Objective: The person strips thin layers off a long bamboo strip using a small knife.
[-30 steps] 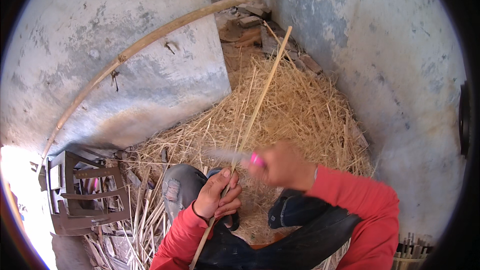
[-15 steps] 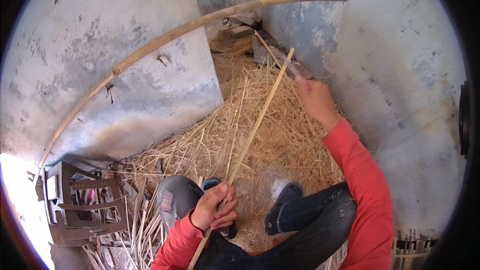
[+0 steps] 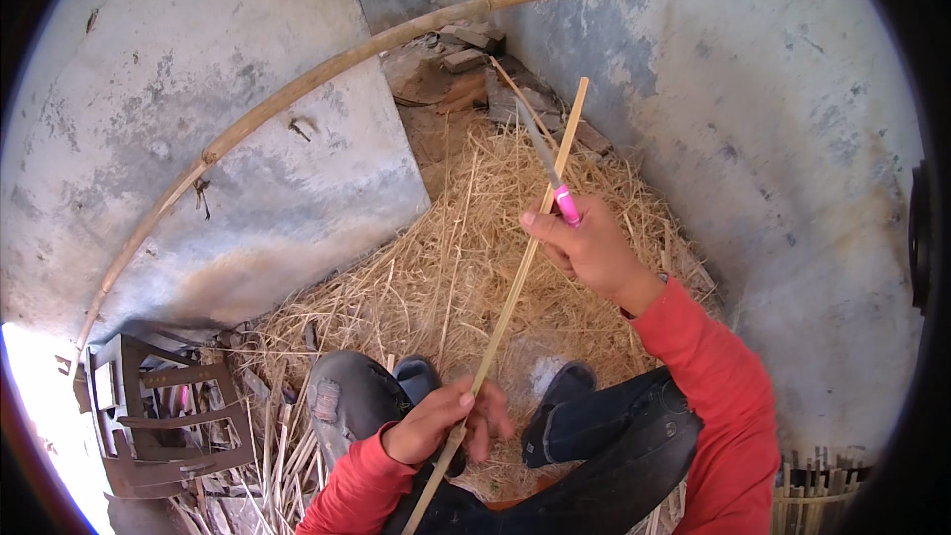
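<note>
A long, narrow bamboo strip (image 3: 507, 309) slants up from my lap toward the far right. My left hand (image 3: 443, 423) grips its lower part between thumb and fingers; the fingertips are slightly blurred. In my right hand (image 3: 594, 246) is a knife (image 3: 551, 160) with a bright pink handle, its blade pointing up and to the left. The blade crosses in front of the strip's upper part, and my right thumb and fingers are close around the strip there. Whether those fingers also grip the strip, I cannot tell.
Straw-like shavings (image 3: 416, 263) cover the floor between my feet and the corner. A curved pole (image 3: 327, 74) arcs before the left wall. A dark slatted frame (image 3: 173, 416) and loose split strips (image 3: 287, 456) lie at left; a slatted basket (image 3: 817, 495) stands at lower right.
My right hand has come left and closer to me, bringing the knife across the strip; its pink handle now shows. My left hand has shifted slightly right and lower, its fingers loosening a little.
</note>
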### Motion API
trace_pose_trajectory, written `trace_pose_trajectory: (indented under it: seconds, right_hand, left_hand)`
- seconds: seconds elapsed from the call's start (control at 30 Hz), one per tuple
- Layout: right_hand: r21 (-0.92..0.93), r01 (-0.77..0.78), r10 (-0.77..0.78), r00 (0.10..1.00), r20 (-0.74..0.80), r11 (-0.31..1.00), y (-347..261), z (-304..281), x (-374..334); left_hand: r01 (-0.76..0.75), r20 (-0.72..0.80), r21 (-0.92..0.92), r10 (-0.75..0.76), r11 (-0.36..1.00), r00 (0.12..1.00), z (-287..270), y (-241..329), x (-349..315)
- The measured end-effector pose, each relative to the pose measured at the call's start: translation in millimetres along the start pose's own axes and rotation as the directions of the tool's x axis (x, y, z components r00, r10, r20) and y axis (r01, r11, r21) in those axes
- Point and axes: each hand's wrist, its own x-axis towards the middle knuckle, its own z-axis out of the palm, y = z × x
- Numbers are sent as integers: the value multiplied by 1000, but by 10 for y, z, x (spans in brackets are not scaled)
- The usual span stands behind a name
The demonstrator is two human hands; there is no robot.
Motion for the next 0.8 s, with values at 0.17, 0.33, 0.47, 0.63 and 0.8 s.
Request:
trace_pose_trajectory:
  seconds: [0.17, 0.33, 0.47, 0.63, 0.8]
  right_hand:
    - [-238, 133, -127, 991, 41, 962, 44, 278, -124]
    - [-377, 201, -167, 978, 121, 904, -130, 443, -256]
    - [-518, 324, -168, 931, 324, 792, -112, 645, -522]
    - [-552, 420, -237, 897, 372, 721, 166, 969, -731]
    - [-673, 347, -276, 937, 215, 653, 297, 797, -353]
  left_hand:
    - [-206, -100, 148, 222, 967, 970, -31, 62, 68]
    - [-221, -177, -13, 216, 975, 960, -114, 72, 22]
    - [-231, -254, -250, 166, 940, 953, -96, 151, -20]
    - [-260, -185, -378, 203, 888, 962, -182, 86, -66]
    - [-242, -237, -370, 160, 897, 958, -145, 139, -107]
